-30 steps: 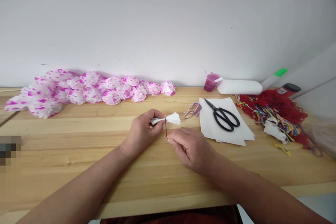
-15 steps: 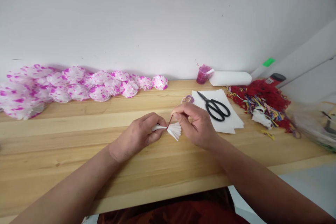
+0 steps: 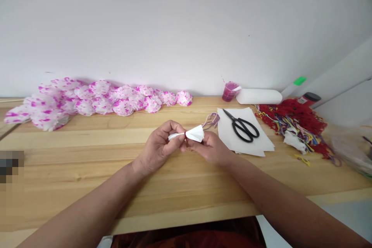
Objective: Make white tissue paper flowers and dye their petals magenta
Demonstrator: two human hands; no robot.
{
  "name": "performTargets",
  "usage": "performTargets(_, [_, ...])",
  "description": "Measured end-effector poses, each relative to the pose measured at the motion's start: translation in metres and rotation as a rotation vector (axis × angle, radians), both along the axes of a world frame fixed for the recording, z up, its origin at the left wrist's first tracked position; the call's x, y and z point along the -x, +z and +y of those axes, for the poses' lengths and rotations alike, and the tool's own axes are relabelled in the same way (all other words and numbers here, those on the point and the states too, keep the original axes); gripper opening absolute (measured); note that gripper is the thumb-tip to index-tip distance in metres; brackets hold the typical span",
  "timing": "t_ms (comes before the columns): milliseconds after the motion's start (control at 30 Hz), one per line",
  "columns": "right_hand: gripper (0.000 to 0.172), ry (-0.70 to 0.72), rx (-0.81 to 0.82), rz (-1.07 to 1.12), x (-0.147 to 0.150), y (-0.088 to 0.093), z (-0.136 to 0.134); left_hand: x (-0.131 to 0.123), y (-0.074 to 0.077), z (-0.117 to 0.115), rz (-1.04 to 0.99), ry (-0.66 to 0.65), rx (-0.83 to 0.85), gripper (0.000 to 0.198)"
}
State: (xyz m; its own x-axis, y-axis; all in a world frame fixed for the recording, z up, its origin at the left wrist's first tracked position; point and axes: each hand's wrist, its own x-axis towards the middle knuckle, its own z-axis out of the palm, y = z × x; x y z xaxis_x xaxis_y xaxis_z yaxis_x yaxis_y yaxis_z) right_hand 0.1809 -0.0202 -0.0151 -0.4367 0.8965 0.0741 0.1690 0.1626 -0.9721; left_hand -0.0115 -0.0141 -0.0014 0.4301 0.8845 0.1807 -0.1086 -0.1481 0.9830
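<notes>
Between my hands is a pleated strip of white paper, pinched at its middle and fanned out on the right. A dark red string wraps round that middle. My left hand is closed on the paper just left of the string, thumb and fingers pressed together. My right hand is closed below and behind the fanned end, its fingers reaching to the string at the middle. The fan partly hides those fingertips. Both hands are held above the wooden table.
Pink-spotted white paper pompoms line the wall at left. To the right, black scissors rest on white paper sheets. Beyond are a cup of pink liquid, a white roll, a pile of red yarn and purple string.
My right hand has come down from above the paper to below its fanned end, taking the red string along. The fan has turned slightly upward. The whole view has shifted a little.
</notes>
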Motion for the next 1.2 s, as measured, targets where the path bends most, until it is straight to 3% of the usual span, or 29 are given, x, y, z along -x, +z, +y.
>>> performTargets(67, [0.020,-0.001,-0.002,-0.005,0.002,0.001,-0.002,-0.001,-0.002,0.002,-0.050,-0.003,0.101,0.021])
performTargets(167, [0.021,-0.126,-0.023,-0.017,0.001,0.004,-0.003,-0.002,-0.005,0.005,-0.082,0.026,0.174,0.025])
performTargets(400, [0.029,-0.264,-0.037,0.012,0.010,0.001,-0.002,-0.006,-0.015,0.002,0.047,0.123,0.120,0.024])
performTargets(667, [0.017,-0.328,-0.191,0.015,0.013,-0.004,-0.002,-0.011,-0.014,-0.001,-0.070,0.043,0.219,0.027])
performTargets(967, [0.016,-0.351,-0.184,0.062,0.015,0.006,-0.008,-0.008,-0.015,-0.005,0.056,0.083,0.031,0.019])
performTargets(1200, [0.025,-0.221,0.052,0.282,0.008,0.007,-0.004,-0.006,-0.011,-0.007,0.213,0.170,-0.186,0.014])
